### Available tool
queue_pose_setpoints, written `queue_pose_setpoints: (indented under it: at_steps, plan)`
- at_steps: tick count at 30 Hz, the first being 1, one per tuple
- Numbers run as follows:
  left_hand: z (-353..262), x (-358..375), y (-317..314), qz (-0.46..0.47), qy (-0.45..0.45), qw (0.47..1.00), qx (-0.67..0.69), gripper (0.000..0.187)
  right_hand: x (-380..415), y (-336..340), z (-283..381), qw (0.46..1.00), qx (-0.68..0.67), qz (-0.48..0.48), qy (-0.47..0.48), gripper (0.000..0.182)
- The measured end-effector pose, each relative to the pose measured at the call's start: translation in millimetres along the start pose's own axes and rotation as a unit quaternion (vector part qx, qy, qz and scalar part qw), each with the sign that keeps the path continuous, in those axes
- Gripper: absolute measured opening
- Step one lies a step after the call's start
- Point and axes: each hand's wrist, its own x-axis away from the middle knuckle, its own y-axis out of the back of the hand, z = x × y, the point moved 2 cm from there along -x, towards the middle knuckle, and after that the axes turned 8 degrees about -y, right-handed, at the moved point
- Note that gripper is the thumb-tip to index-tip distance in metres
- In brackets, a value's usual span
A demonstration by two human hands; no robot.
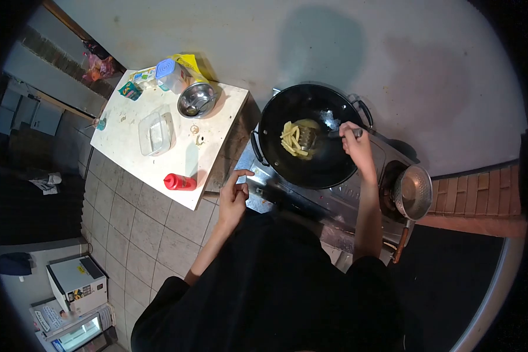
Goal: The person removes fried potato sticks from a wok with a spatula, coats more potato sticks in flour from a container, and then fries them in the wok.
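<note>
A black wok (328,170) sits on a steel stove (311,202) and holds pale yellow strips of food (291,139) in oil. My right hand (355,144) is closed on the handle of a metal spatula (317,136) whose blade rests among the strips. My left hand (234,193) hangs at the stove's front left corner, holding nothing, with thumb and fingers loosely curled toward each other.
Left of the stove a white table (129,158) bears a red bottle (179,182), a clear plastic box (156,134), a steel bowl (197,100) and packets. A small metal pan (414,192) rests on the right burner. Tiled floor lies below.
</note>
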Motion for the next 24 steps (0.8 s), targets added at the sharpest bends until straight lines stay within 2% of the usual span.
queue_pose_setpoints:
  at_steps: [2,6,10,13,14,16,20,24]
  plan:
    - [-3,0,1,-0.005,0.002,1.0,0.003,0.061,5,-15,-4,0.995,0.041,-0.038,0.083,0.03]
    - [-4,-1,1,-0.006,0.001,1.0,0.018,0.06,44,-40,41,0.981,0.149,-0.056,0.113,0.024]
    - [-7,0,4,0.002,0.0,1.0,0.026,0.057,67,-42,69,0.972,0.183,-0.048,0.138,0.021]
    - [-1,2,5,0.006,0.002,1.0,0.031,0.054,68,-34,73,0.96,0.177,-0.078,0.201,0.018]
    - [0,3,4,0.008,0.005,1.0,0.03,0.054,68,-27,77,0.965,0.207,-0.076,0.142,0.019]
    - [1,5,3,0.003,0.006,1.0,0.027,0.052,59,-11,76,0.953,0.223,-0.086,0.186,0.021]
    - [5,7,3,0.002,0.0,1.0,0.028,0.051,33,29,69,0.96,0.235,-0.102,0.111,0.027]
    - [3,8,3,0.003,0.004,1.0,0.019,0.049,21,54,70,0.955,0.269,-0.08,0.092,0.03]
